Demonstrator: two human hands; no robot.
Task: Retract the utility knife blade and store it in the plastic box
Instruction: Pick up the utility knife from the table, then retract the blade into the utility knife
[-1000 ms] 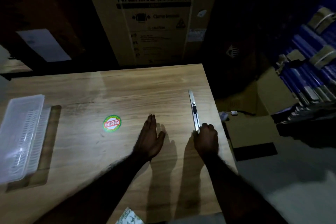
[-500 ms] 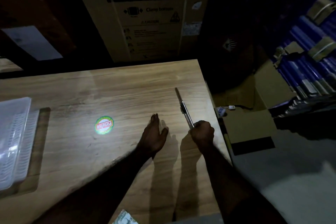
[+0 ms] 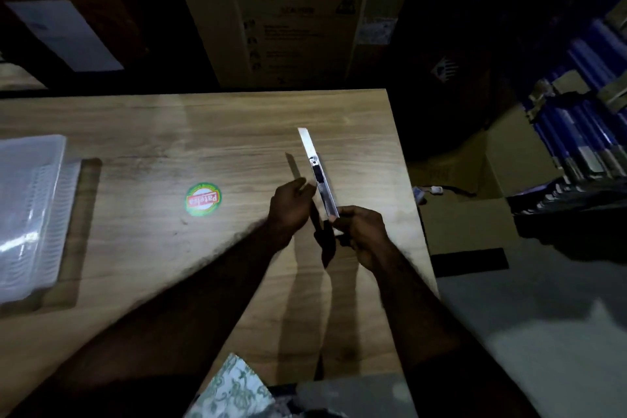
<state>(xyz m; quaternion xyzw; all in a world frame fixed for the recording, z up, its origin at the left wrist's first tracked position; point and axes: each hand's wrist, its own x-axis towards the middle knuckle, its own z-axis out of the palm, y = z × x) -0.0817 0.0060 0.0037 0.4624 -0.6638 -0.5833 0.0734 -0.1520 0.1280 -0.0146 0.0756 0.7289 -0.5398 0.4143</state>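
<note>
Steel-bodied, slim silver utility knife, its pale blade run out past the dark slider, is held above the wood-grain surface near its right edge, tip pointing away from the person. Right hand has its grip closed on the handle's butt end; left hand comes alongside the shaft with loosely curled fingers holding nothing, though whether they touch the knife cannot be told. Retraction looks best done by steadying the butt and drawing the slider back with a thumb, fingers clear of the edge. Clear ribbed plastic box waits well apart at the far left; a round green-and-red sticker lies between. Printed cardboard carton stands behind
</note>
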